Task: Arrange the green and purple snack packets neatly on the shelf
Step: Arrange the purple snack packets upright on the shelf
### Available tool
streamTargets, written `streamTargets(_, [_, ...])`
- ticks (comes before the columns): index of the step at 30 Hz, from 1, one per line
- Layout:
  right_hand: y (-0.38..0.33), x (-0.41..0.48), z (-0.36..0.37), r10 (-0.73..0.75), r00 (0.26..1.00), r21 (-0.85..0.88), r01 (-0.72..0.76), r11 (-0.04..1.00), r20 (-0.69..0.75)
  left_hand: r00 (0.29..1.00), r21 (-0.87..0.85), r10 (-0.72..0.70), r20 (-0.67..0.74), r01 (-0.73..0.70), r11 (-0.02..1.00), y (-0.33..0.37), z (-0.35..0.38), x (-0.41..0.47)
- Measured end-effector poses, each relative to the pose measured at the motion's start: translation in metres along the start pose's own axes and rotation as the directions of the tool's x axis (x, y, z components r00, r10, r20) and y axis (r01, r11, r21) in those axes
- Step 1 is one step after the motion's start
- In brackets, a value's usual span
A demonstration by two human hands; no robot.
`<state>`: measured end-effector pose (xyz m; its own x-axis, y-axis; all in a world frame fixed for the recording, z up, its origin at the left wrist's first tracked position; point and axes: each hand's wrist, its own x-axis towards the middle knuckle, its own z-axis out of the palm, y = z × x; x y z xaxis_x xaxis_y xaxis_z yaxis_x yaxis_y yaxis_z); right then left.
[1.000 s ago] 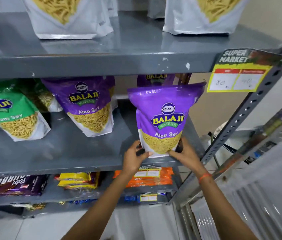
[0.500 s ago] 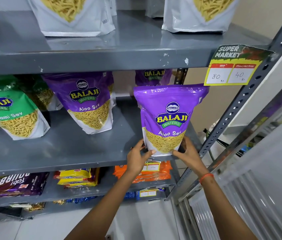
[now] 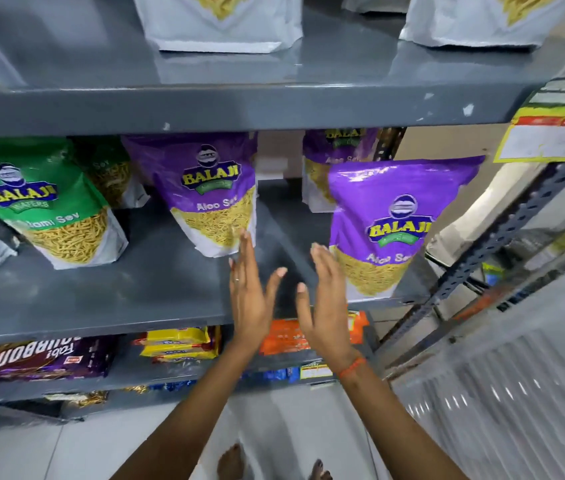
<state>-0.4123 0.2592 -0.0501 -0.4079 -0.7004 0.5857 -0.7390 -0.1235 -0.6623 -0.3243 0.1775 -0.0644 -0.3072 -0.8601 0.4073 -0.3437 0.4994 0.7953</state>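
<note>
A purple Aloo Sev packet (image 3: 395,220) stands upright at the right front of the grey middle shelf (image 3: 108,299). Behind it stands another purple packet (image 3: 329,157), and a third purple packet (image 3: 215,188) stands mid-shelf. A green Sev packet (image 3: 45,209) stands at the left, with a second green packet (image 3: 111,171) behind it. My left hand (image 3: 250,289) and my right hand (image 3: 322,299) are open, palms facing each other, over the bare gap between the two front purple packets. Neither hand holds anything; the right fingertips are close to the right packet's left edge.
White snack packets (image 3: 218,22) stand on the upper shelf. A yellow price tag (image 3: 551,133) hangs at the right end. The lower shelf holds a dark biscuit pack (image 3: 45,358), yellow packs (image 3: 180,341) and orange packs (image 3: 288,334). A slotted metal upright (image 3: 503,244) slants at the right.
Both hands have let go of the right purple packet, which now stands on the shelf. The hands moved left and opened over the gap.
</note>
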Motion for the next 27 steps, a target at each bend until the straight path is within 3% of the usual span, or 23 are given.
streamTargets(3, [-0.012,0.024,0.052,0.014,0.994,0.026,-0.017,1.000,0.109,0.989,-0.009,-0.092,-0.114,0.092,0.996,-0.040,-0.038,0.026])
streamTargets(6, [-0.004,0.052,0.097,0.147,0.973,0.060,-0.160,0.985,0.175,0.957,-0.010,-0.259,-0.133,0.260,0.965,-0.087,-0.068,0.060])
streamTargets(8, [0.008,0.078,0.121,0.299,0.934,0.105,-0.323,0.941,0.197,0.930,-0.080,-0.367,-0.031,0.364,0.928,-0.108,-0.083,0.088])
streamTargets(10, [0.018,0.099,0.133,0.453,0.836,0.177,-0.519,0.836,0.308,0.922,-0.171,-0.348,0.172,0.376,0.911,-0.122,-0.089,0.109])
streamTargets(12, [0.028,0.110,0.141,0.487,0.765,0.243,-0.612,0.752,0.420,0.889,-0.184,-0.320,0.327,0.392,0.901,-0.136,-0.091,0.118])
streamTargets(21, [0.028,0.044,0.105,0.496,0.769,0.264,-0.617,0.742,0.404,0.822,-0.262,-0.264,0.505,0.437,0.860,-0.122,-0.106,0.058])
streamTargets(27, [0.011,-0.001,0.077,0.479,0.790,0.313,-0.599,0.737,0.384,0.840,-0.236,-0.262,0.474,0.408,0.882,-0.102,-0.110,0.014])
